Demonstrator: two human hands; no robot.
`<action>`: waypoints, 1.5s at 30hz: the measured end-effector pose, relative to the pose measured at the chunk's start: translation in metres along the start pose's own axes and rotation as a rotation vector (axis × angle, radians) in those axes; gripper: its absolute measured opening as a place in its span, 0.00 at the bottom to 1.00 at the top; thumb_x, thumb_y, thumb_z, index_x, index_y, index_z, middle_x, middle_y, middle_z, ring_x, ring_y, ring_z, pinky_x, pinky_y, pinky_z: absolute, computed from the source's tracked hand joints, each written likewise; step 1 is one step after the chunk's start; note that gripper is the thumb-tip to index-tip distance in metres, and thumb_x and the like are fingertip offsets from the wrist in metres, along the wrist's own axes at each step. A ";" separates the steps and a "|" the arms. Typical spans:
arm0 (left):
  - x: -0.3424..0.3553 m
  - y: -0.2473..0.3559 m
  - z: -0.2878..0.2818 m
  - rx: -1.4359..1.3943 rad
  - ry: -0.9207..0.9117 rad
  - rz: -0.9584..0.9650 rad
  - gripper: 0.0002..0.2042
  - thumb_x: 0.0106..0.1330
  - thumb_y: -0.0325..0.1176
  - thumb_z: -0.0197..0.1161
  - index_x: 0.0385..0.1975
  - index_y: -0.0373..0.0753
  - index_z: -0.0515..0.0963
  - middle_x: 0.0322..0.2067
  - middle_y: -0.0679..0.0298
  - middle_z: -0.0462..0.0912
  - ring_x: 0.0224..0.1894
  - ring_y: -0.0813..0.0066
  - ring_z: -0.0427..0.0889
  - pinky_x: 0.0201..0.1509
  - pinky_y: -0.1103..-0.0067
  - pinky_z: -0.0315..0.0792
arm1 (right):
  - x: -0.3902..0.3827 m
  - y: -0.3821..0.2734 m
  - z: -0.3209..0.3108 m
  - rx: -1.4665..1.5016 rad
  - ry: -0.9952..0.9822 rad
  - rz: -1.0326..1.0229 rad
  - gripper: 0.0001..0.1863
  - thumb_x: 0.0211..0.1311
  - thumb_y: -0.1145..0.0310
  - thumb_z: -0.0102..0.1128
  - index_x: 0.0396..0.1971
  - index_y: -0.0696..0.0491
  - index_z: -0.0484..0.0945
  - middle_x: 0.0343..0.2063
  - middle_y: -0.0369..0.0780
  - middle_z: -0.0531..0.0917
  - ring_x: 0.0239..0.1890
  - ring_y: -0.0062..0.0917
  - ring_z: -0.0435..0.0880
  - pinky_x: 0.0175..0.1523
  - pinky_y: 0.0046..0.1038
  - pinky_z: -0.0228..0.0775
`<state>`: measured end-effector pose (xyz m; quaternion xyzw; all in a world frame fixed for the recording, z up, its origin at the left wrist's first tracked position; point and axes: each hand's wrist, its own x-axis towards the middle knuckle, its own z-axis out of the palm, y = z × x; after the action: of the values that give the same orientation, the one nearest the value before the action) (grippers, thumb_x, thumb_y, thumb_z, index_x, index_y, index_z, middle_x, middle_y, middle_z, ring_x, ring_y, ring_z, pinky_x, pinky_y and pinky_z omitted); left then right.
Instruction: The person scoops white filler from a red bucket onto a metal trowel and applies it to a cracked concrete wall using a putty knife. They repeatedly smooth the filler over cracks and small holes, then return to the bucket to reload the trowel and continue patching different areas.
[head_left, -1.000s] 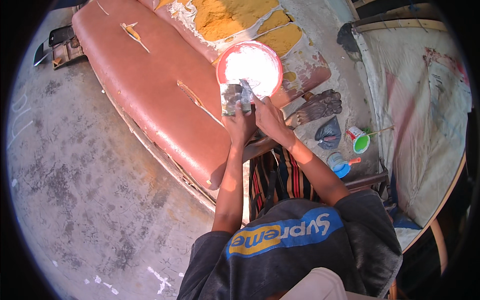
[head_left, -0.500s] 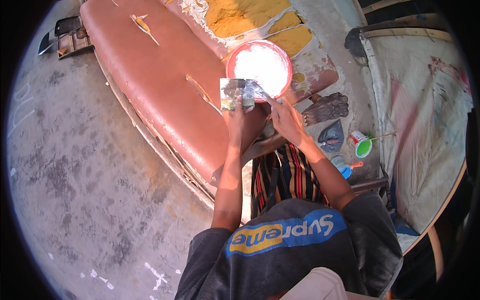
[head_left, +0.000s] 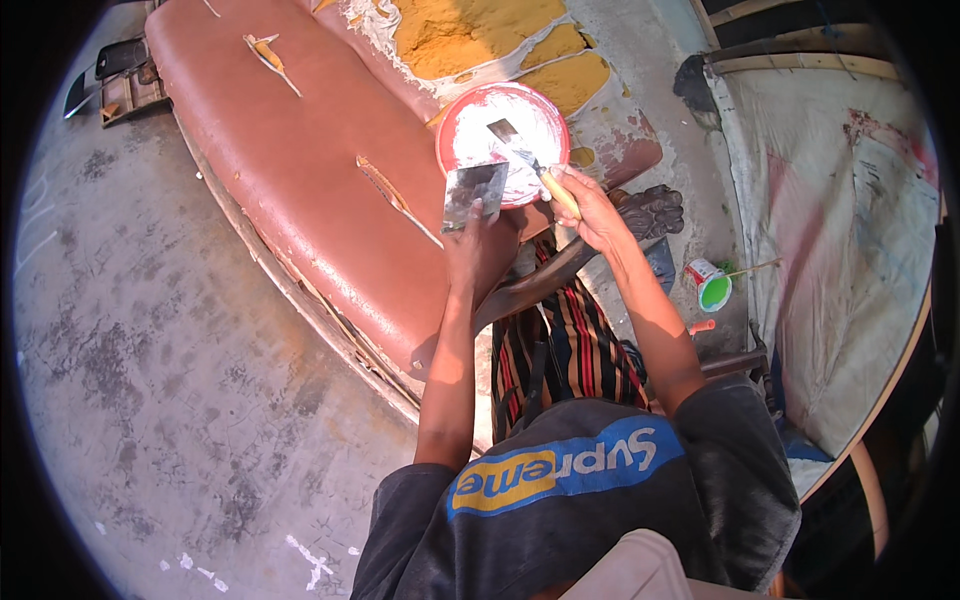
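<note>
Charcoal cloth of a shirt [head_left: 720,480] fills the foreground, with both hands busy beyond it. The left hand [head_left: 470,238] grips a square metal plate [head_left: 470,193] in front of the near left rim of a red bowl [head_left: 447,150]. The right hand [head_left: 592,210] closes around the yellow handle of a putty knife [head_left: 552,185]. Half a second ago its blade met the plate; now the two tools stand apart and the blade reaches over the white paste [head_left: 480,128] in the bowl, suggesting a turn from plate to paste. Whether blade touches paste is unclear. Beyond, to the left, stretches a torn reddish-brown seat [head_left: 300,180]; farther off, yellow foam [head_left: 455,40] lies exposed.
</note>
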<state>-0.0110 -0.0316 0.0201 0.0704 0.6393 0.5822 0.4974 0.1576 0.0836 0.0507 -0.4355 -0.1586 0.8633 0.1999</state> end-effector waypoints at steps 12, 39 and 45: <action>0.009 -0.029 0.014 -0.288 0.098 -0.115 0.19 0.67 0.28 0.56 0.55 0.29 0.64 0.49 0.56 0.74 0.47 0.69 0.78 0.44 0.73 0.83 | 0.007 0.052 0.032 0.086 0.029 0.066 0.11 0.68 0.60 0.50 0.38 0.53 0.67 0.24 0.34 0.72 0.13 0.08 0.59 0.16 0.11 0.50; 0.001 0.028 -0.002 0.736 -0.166 0.621 0.32 0.38 0.07 0.48 0.46 0.39 0.80 0.46 0.57 0.78 0.53 0.60 0.75 0.57 0.72 0.69 | -0.057 -0.034 0.015 -0.944 0.157 -0.601 0.14 0.62 0.71 0.54 0.47 0.56 0.75 0.37 0.39 0.81 0.38 0.26 0.80 0.45 0.27 0.71; 0.003 0.038 -0.013 0.643 -0.121 0.653 0.19 0.41 0.08 0.50 0.35 0.33 0.76 0.36 0.59 0.78 0.46 0.62 0.78 0.51 0.74 0.72 | -0.078 -0.045 0.003 -1.266 -0.094 -0.684 0.14 0.54 0.78 0.56 0.42 0.59 0.79 0.31 0.41 0.78 0.30 0.29 0.77 0.36 0.27 0.68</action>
<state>-0.0399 -0.0264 0.0471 0.4527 0.7015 0.4756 0.2772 0.2065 0.0852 0.1261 -0.3562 -0.7645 0.5126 0.1611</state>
